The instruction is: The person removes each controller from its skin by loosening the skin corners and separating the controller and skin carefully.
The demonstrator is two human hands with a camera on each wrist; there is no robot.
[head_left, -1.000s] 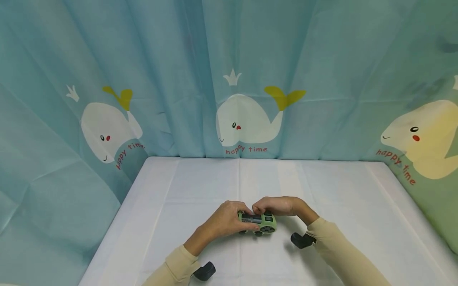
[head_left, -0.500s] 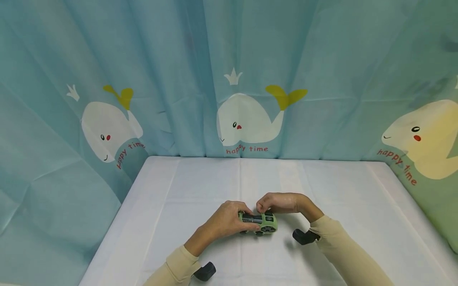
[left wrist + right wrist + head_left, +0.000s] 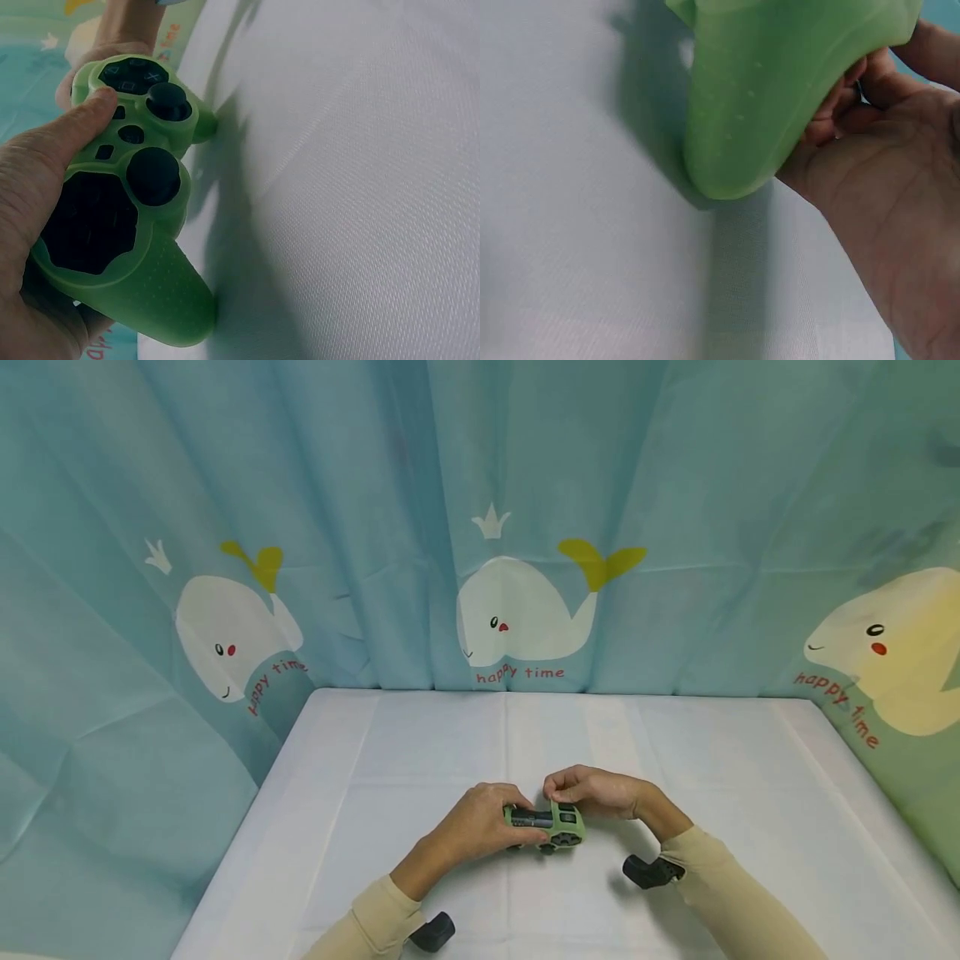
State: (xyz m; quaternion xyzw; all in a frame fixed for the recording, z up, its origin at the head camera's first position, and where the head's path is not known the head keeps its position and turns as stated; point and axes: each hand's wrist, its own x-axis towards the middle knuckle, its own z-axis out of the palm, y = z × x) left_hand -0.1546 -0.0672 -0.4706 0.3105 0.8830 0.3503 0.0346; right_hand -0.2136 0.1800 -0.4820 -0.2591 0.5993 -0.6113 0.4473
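My left hand [image 3: 477, 818] grips a black game controller [image 3: 90, 225] in a light green silicone cover [image 3: 157, 285]. Its thumb lies over the controller's middle, near the small centre buttons, in the left wrist view. Both black thumbsticks face the camera there. On the far side, my right hand [image 3: 600, 793] has curled fingers and thumb at the cover's upper edge, pinching it beside the right end. One dotted green handle [image 3: 742, 112] fills the top of the right wrist view, hiding part of those fingers. The controller stands on edge, close over the white tabletop.
The white-covered table [image 3: 420, 735] reaches back to a blue curtain [image 3: 375, 527] printed with whales, which also surrounds both sides. Black wrist devices [image 3: 651, 872] stick out from the beige sleeves on both arms.
My right hand has shifted slightly right along the cover's edge, its wrist turning so the thumb shows more. The left hand keeps its hold, and the controller stays nearly in place.
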